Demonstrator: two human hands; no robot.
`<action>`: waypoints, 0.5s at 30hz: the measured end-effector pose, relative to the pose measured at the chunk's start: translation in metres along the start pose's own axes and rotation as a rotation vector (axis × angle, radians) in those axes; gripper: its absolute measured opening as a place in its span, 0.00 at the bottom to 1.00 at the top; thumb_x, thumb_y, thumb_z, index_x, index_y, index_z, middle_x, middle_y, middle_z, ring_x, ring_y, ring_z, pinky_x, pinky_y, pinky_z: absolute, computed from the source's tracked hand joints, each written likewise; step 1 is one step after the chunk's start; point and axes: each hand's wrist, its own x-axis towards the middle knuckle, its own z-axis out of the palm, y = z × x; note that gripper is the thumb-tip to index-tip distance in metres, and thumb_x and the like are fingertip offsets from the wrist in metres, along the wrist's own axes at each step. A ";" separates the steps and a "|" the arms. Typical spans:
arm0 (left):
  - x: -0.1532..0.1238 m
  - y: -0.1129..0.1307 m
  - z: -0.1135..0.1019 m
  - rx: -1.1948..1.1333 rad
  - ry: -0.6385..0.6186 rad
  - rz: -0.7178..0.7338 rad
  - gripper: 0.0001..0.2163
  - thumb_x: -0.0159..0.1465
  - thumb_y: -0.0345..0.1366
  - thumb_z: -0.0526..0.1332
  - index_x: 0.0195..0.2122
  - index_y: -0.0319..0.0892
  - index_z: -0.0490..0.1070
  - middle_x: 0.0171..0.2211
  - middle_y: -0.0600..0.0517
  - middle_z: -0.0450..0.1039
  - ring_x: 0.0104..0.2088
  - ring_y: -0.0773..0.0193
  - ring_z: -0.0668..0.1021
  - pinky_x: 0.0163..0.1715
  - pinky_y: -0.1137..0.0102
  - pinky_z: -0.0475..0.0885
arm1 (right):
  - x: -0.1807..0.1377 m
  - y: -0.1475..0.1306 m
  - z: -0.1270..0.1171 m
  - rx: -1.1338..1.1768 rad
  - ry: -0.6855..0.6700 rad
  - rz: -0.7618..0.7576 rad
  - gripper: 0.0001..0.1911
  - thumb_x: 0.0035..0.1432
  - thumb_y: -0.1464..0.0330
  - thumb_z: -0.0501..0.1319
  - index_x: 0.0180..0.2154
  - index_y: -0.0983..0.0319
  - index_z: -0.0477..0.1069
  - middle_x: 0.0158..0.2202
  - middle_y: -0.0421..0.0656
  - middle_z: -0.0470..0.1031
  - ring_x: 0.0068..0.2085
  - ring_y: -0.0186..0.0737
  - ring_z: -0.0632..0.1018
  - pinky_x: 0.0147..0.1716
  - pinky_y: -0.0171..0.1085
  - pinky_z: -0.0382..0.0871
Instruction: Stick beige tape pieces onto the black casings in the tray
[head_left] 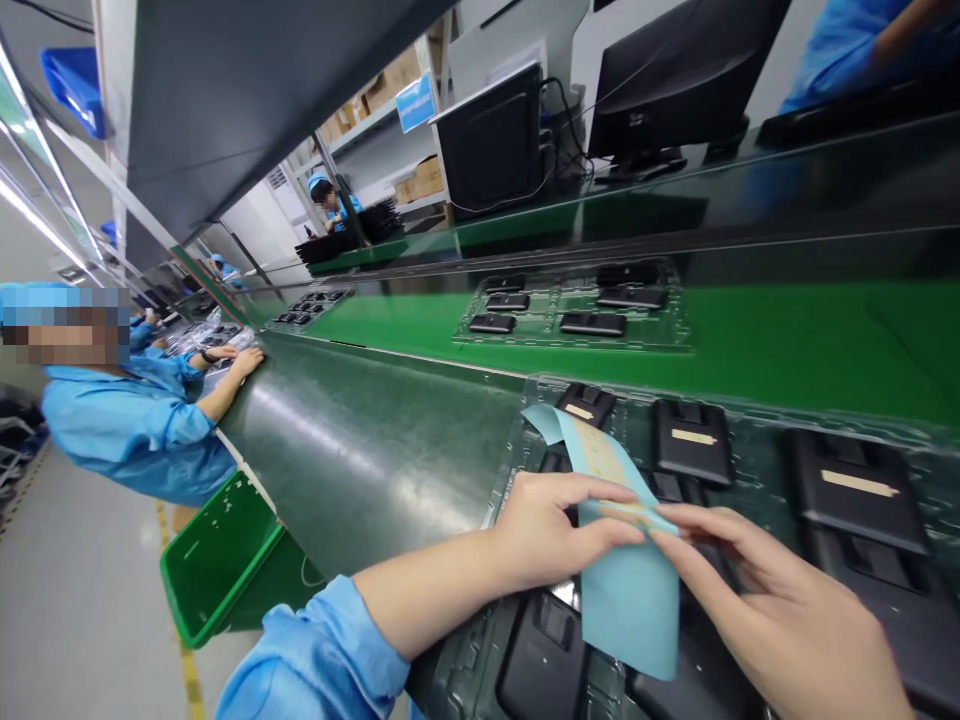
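A light blue strip of label backing paper (630, 605) with pale yellow stickers is held up over a clear plastic tray (480, 640). My left hand (555, 525) pinches it between thumb and fingers from the left. From the right, my right hand (780, 590) pinches the strip's folded edge, its fingertips close to the left ones. Black rectangular devices (690, 440) lie in the tray beneath and around both hands. Several carry a pale yellow label (859, 484). The near device (544, 655) shows no label. My hands and the strip hide part of the tray.
Another tray of black devices (592, 323) rests on the green conveyor belt (787, 335) beyond the bench. A green bin (217, 570) stands below the bench's left edge. A co-worker in blue (142, 420) works at the left. A monitor (675, 85) stands on the far ledge.
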 end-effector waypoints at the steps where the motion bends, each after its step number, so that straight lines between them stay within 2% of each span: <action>1: 0.000 0.000 0.000 -0.003 0.005 0.001 0.09 0.50 0.34 0.63 0.34 0.40 0.74 0.33 0.51 0.75 0.34 0.66 0.77 0.39 0.74 0.71 | -0.001 0.001 0.000 -0.010 -0.010 -0.033 0.14 0.55 0.53 0.50 0.29 0.54 0.65 0.28 0.38 0.71 0.26 0.40 0.73 0.25 0.38 0.70; 6: -0.002 -0.001 0.002 -0.015 0.020 0.031 0.07 0.51 0.35 0.62 0.31 0.41 0.74 0.31 0.53 0.75 0.32 0.67 0.77 0.37 0.74 0.72 | -0.005 0.001 0.001 -0.131 0.019 -0.208 0.06 0.59 0.64 0.50 0.32 0.56 0.63 0.32 0.42 0.64 0.30 0.38 0.71 0.30 0.38 0.66; 9: -0.002 0.000 0.005 0.001 0.026 0.052 0.07 0.51 0.35 0.62 0.31 0.40 0.74 0.32 0.52 0.75 0.32 0.67 0.77 0.37 0.75 0.72 | -0.004 -0.004 0.000 -0.248 0.042 -0.346 0.06 0.59 0.68 0.50 0.32 0.58 0.64 0.30 0.42 0.64 0.30 0.36 0.70 0.31 0.36 0.65; 11: 0.000 0.000 0.006 0.046 0.014 0.017 0.07 0.50 0.34 0.63 0.31 0.41 0.74 0.33 0.52 0.75 0.33 0.66 0.77 0.38 0.74 0.72 | -0.002 -0.009 -0.003 -0.289 0.047 -0.398 0.09 0.60 0.67 0.49 0.29 0.58 0.64 0.28 0.40 0.65 0.28 0.35 0.70 0.30 0.34 0.66; 13: 0.003 0.002 0.002 0.111 -0.007 -0.092 0.08 0.49 0.34 0.64 0.31 0.41 0.73 0.34 0.52 0.75 0.35 0.64 0.76 0.40 0.72 0.71 | 0.000 -0.009 -0.012 -0.229 0.036 -0.343 0.12 0.59 0.64 0.49 0.26 0.57 0.64 0.26 0.39 0.65 0.26 0.34 0.70 0.28 0.33 0.66; 15: 0.008 0.004 -0.007 0.129 -0.056 -0.272 0.12 0.49 0.33 0.63 0.36 0.39 0.71 0.36 0.50 0.74 0.35 0.63 0.76 0.38 0.70 0.72 | 0.002 0.001 -0.029 -0.158 0.007 -0.139 0.15 0.55 0.56 0.50 0.23 0.55 0.64 0.26 0.38 0.67 0.25 0.36 0.71 0.24 0.34 0.67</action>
